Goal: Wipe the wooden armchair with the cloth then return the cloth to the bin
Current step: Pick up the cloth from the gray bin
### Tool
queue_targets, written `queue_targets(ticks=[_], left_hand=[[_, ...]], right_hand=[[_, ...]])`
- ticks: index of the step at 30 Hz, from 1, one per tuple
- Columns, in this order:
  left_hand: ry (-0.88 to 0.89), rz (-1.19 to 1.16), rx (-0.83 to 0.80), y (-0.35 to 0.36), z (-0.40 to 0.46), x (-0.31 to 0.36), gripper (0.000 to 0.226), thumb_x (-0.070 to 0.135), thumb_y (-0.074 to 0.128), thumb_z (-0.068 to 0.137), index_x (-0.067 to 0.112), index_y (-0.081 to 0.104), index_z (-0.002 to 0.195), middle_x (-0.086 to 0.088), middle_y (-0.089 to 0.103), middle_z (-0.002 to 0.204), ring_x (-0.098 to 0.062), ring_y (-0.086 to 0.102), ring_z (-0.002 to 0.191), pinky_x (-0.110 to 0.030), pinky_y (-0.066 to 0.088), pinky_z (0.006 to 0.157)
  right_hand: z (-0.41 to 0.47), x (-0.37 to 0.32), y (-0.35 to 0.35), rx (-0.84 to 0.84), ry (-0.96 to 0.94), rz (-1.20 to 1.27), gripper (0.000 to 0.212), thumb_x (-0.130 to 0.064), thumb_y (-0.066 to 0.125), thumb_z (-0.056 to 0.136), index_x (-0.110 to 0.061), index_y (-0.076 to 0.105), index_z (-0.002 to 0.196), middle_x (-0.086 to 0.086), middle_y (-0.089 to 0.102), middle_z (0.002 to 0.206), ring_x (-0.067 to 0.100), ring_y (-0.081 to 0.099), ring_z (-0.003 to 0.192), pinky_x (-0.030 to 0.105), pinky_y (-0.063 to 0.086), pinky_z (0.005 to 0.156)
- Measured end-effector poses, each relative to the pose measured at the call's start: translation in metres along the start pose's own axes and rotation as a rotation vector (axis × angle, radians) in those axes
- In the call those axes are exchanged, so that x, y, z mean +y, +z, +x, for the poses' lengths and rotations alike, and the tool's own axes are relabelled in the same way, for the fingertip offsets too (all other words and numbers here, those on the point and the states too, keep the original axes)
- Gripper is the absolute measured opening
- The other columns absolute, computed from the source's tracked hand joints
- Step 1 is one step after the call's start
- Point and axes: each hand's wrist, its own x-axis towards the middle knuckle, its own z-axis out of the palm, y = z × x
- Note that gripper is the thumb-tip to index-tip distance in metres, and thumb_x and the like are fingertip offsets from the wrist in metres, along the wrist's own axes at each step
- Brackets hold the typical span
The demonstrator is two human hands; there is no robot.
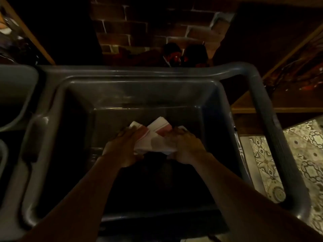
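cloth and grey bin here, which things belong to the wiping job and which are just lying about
Belong to the job:
cloth, held by both hands, left and right
grey bin under the hands

Just lying about:
second grey tub at left
brick wall
patterned floor tiles

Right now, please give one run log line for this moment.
stage: cloth at bin | left hand: gripping folded cloth | right hand: gripping cloth | location: inside grey bin

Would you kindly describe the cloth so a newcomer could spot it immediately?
Find the large dark grey plastic bin filling the view. Low inside it, the left hand and right hand grip a folded white cloth with red stripes, the only pale thing there.
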Motion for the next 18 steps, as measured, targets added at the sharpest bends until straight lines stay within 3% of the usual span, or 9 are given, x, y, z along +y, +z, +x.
queue_targets(ticks=[4, 8, 11, 18], left_hand=[[0.036, -0.010, 0.100, 0.008, 0.000, -0.003, 0.085, 0.053, 0.066, 0.086, 0.051, 0.012, 0.152, 0.007, 0.022, 0.164, -0.026, 0.029, 0.147, -0.052, 0.043, 0.105], [0.041, 0.037, 0.157, 0.003, 0.000, -0.003, 0.062, 0.046, 0.065, 0.087, 0.048, 0.037, 0.142, 0.007, 0.050, 0.147, -0.025, 0.059, 0.120, -0.042, 0.051, 0.089], [0.042, 0.069, 0.142, -0.004, -0.003, 0.001, 0.052, 0.042, 0.062, 0.090, 0.047, 0.042, 0.137, 0.005, 0.061, 0.134, -0.023, 0.064, 0.109, -0.036, 0.050, 0.082], [0.016, 0.138, 0.262, -0.040, -0.020, 0.016, 0.059, 0.041, 0.063, 0.088, 0.051, 0.038, 0.140, 0.004, 0.063, 0.131, -0.025, 0.066, 0.108, -0.038, 0.052, 0.084]], right_hand=[[0.000, 0.004, 0.008, 0.056, -0.010, 0.006, 0.072, -0.031, 0.076, 0.082, -0.045, 0.040, 0.143, 0.000, 0.048, 0.144, 0.028, 0.043, 0.131, 0.042, 0.039, 0.103], [0.000, 0.001, 0.006, 0.105, -0.027, -0.004, 0.058, -0.025, 0.071, 0.087, -0.040, 0.050, 0.138, 0.004, 0.054, 0.134, 0.030, 0.048, 0.123, 0.042, 0.046, 0.098], [-0.004, -0.002, 0.000, 0.120, -0.011, 0.013, 0.055, -0.027, 0.066, 0.090, -0.042, 0.048, 0.140, 0.005, 0.059, 0.126, 0.030, 0.055, 0.113, 0.039, 0.049, 0.091], [-0.020, -0.011, -0.034, 0.221, -0.011, 0.028, 0.061, -0.022, 0.068, 0.087, -0.041, 0.047, 0.141, 0.003, 0.061, 0.128, 0.027, 0.057, 0.114, 0.037, 0.049, 0.092]])
